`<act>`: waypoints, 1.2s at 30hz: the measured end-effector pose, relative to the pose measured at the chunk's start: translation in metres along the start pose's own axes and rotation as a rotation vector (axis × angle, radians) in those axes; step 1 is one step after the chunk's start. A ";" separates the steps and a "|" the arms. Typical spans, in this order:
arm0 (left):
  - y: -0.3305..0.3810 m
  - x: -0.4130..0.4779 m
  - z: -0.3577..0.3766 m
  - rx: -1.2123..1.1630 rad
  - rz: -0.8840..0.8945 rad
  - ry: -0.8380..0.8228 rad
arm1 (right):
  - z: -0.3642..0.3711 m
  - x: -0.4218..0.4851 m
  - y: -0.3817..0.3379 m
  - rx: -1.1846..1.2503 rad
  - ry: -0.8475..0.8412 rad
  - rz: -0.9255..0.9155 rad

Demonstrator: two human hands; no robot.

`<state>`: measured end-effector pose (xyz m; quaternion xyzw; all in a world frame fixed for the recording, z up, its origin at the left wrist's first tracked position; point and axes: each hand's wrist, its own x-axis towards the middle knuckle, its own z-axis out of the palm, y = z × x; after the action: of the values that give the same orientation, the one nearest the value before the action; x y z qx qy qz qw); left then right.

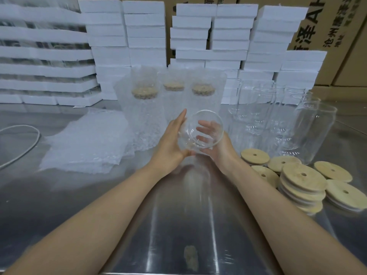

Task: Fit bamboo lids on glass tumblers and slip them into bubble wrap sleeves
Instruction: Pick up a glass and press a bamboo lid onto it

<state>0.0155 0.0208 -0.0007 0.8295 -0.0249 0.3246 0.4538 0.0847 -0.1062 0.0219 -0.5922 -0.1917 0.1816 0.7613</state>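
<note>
Left hand point(171, 144) presses straight fingers against a tilted glass tumbler point(201, 133). Right hand point(217, 149) curls its fingers round it.

Packing station within a warehouse or stockroom.
A stainless steel table point(59, 195) was found in use as the work surface, backed by tall stacks of white foam boxes point(145, 32) and by printed cardboard cartons point(337, 26) piled behind them. Goods were laid out in batches, as on a packing line: bare glass tumblers point(309, 126) were grouped at the right, bamboo lids point(303, 175) were piled just beside them, flat bubble wrap sleeves point(85, 143) were heaped at the left, and three lidded, sleeved tumblers point(204, 96) were stood in a row at the back of the table.
</note>
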 end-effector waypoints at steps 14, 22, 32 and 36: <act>-0.001 0.002 -0.002 -0.001 -0.021 -0.043 | 0.001 -0.002 0.000 -0.036 -0.028 0.008; 0.010 -0.005 -0.002 -0.010 0.004 0.090 | -0.004 -0.013 -0.018 0.195 -0.169 -0.150; 0.031 -0.013 0.004 0.147 0.181 0.165 | -0.010 -0.010 -0.022 0.636 -0.217 -0.090; 0.030 -0.010 0.004 0.054 0.261 0.254 | -0.008 -0.008 -0.018 0.811 -0.138 0.006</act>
<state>-0.0003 -0.0029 0.0142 0.7834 -0.0664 0.4834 0.3849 0.0826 -0.1217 0.0371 -0.2309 -0.1534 0.2841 0.9179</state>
